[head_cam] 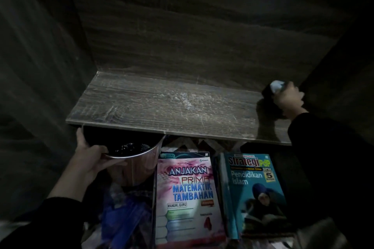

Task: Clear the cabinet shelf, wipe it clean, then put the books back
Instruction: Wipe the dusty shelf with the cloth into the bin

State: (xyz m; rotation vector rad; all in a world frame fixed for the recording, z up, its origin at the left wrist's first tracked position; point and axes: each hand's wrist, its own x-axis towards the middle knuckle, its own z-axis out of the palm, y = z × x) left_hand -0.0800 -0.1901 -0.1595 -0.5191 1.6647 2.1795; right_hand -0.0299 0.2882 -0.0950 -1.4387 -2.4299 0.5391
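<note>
Curled round a white cloth (277,85), right hand (288,98) reaches the shelf (162,105) corner — left hand (89,155) grips a metal bin (133,168) below, likely catching dust

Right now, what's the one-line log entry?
shelf: cleared | right hand: grips cloth | left hand: holds pot | books: below shelf

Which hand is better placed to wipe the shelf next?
Right: the right hand grips a white cloth at the right end of the shelf; the left hand holds a metal pot below it.
</note>
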